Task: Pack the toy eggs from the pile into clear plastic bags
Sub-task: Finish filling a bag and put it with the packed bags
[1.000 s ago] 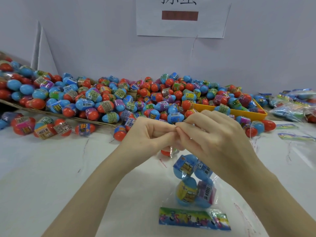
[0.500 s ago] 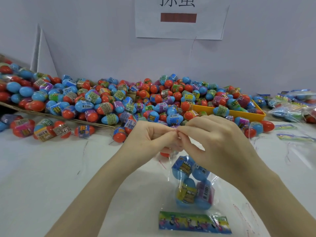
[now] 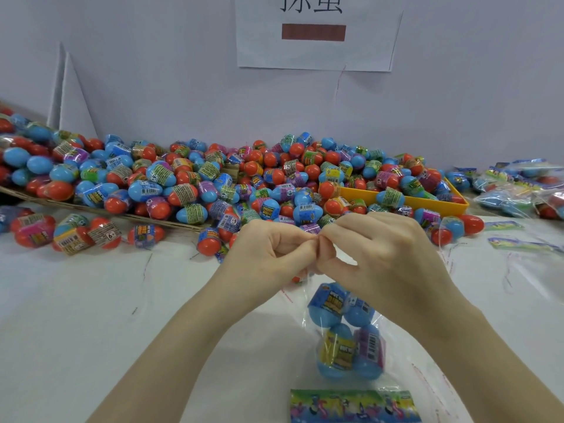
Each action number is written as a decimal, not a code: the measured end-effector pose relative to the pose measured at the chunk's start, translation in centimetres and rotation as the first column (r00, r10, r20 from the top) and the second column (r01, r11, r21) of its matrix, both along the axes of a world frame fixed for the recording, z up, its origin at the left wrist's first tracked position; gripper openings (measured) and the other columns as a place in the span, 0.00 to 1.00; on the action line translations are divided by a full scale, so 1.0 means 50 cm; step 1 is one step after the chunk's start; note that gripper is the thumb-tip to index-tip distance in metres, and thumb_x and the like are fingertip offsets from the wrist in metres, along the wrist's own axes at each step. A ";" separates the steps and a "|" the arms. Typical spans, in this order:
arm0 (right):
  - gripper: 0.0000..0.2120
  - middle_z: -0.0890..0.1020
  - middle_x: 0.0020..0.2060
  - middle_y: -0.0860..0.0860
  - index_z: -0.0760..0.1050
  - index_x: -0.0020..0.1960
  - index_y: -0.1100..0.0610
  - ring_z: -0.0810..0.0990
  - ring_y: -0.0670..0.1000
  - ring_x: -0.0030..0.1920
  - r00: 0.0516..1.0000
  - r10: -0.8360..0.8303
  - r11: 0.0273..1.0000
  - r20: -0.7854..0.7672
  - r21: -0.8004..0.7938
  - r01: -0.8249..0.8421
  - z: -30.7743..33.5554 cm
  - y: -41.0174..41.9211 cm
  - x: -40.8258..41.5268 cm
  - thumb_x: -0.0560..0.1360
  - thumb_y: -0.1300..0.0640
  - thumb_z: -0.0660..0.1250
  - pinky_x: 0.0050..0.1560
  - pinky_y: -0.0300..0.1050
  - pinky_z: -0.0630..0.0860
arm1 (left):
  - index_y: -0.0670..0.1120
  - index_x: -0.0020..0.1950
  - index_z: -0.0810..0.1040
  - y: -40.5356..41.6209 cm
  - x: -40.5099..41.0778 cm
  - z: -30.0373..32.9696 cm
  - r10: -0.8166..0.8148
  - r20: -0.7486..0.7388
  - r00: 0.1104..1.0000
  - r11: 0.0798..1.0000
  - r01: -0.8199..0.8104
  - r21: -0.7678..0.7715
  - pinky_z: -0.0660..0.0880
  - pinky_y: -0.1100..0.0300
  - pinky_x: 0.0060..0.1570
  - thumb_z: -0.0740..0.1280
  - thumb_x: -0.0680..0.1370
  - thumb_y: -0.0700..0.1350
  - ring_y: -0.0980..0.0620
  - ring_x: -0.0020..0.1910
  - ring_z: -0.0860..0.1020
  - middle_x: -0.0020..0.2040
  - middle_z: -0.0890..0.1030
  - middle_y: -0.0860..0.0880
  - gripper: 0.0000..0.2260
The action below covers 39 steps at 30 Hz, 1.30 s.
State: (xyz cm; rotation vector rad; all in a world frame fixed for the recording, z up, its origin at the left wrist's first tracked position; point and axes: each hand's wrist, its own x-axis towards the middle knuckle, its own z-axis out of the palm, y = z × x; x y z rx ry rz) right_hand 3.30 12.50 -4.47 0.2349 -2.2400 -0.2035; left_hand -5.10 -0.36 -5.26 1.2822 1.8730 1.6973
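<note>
Hands meet right over the clear bag (image 3: 348, 328), left hand (image 3: 268, 254) and right hand (image 3: 378, 254) both pinching its open mouth between thumb and fingertips, probably so the film stays taut while it gets closed up. Bag hangs from that pinch with four eggs (image 3: 345, 334) stacked inside, its printed header card (image 3: 354, 406) lying on the white table (image 3: 91, 315) at the bag's near end. Pile (image 3: 213, 181) of loose eggs sits beyond the bag, against the wall. Yellow tray (image 3: 406, 201) is beyond the bag to the right, and finished bags (image 3: 518, 187) are further right still. Looks like sealing is the step here.
</note>
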 end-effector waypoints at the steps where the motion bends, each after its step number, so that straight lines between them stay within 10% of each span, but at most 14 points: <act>1: 0.14 0.77 0.24 0.54 0.78 0.29 0.62 0.75 0.53 0.23 1.000 -0.012 1.000 0.004 -0.016 0.012 0.000 0.000 0.000 0.72 0.61 0.61 0.23 0.45 0.74 | 0.58 0.32 0.82 0.000 -0.001 0.000 0.001 0.000 1.000 1.000 -0.001 -0.002 0.77 0.69 0.33 0.65 0.75 0.35 0.61 0.31 0.80 0.30 0.83 0.55 0.19; 13: 0.10 0.76 0.23 0.54 0.77 0.29 0.58 0.73 0.48 0.25 0.986 -0.134 0.854 -0.097 -0.516 0.065 0.020 0.060 0.022 0.69 0.62 0.64 0.30 0.37 0.70 | 0.48 0.38 0.82 -0.002 -0.010 -0.006 0.016 0.100 0.995 1.000 -0.017 0.008 0.76 0.69 0.31 0.65 0.75 0.35 0.58 0.35 0.83 0.32 0.84 0.53 0.11; 16: 0.10 0.73 0.24 0.60 0.75 0.30 0.59 0.69 0.52 0.28 0.876 -0.480 0.634 -0.055 -0.711 0.302 0.018 0.169 0.060 0.68 0.57 0.63 0.34 0.42 0.66 | 0.47 0.39 0.81 0.000 -0.013 -0.005 0.024 0.115 0.993 1.000 -0.024 0.003 0.74 0.72 0.30 0.64 0.76 0.34 0.59 0.34 0.83 0.31 0.83 0.54 0.12; 21: 0.20 0.78 0.40 0.69 0.76 0.45 0.70 0.77 0.68 0.45 0.512 -0.751 0.000 0.417 -0.775 0.631 -0.037 0.323 0.169 0.66 0.54 0.59 0.49 0.62 0.73 | 0.49 0.37 0.81 0.000 -0.020 -0.006 0.060 0.129 0.990 0.998 -0.057 -0.026 0.74 0.71 0.29 0.63 0.76 0.34 0.61 0.32 0.82 0.30 0.83 0.55 0.14; 31: 0.33 0.58 0.73 0.58 0.60 0.73 0.52 0.57 0.61 0.70 0.581 -0.631 0.362 0.514 -0.467 0.807 0.008 0.265 0.128 0.73 0.72 0.62 0.66 0.59 0.59 | 0.49 0.38 0.81 -0.001 -0.024 -0.005 0.086 0.121 0.989 0.996 -0.082 -0.038 0.76 0.70 0.29 0.63 0.76 0.34 0.60 0.33 0.82 0.30 0.83 0.55 0.13; 35: 0.28 0.78 0.52 0.63 0.62 0.72 0.53 0.76 0.60 0.45 0.655 -0.529 0.401 0.540 -0.522 0.753 0.003 0.254 0.121 0.75 0.69 0.60 0.46 0.53 0.73 | 0.49 0.39 0.81 -0.002 -0.027 -0.005 0.087 0.118 0.989 0.996 -0.085 -0.026 0.76 0.70 0.30 0.63 0.76 0.34 0.60 0.34 0.82 0.31 0.83 0.55 0.13; 39: 0.15 0.78 0.27 0.57 0.80 0.39 0.61 0.77 0.57 0.28 0.680 -0.587 0.394 0.439 -0.579 0.714 0.013 0.242 0.114 0.69 0.47 0.70 0.36 0.49 0.75 | 0.48 0.39 0.80 -0.003 -0.030 -0.005 0.092 0.117 0.989 0.996 -0.091 -0.018 0.75 0.70 0.30 0.63 0.76 0.34 0.60 0.34 0.82 0.30 0.83 0.55 0.12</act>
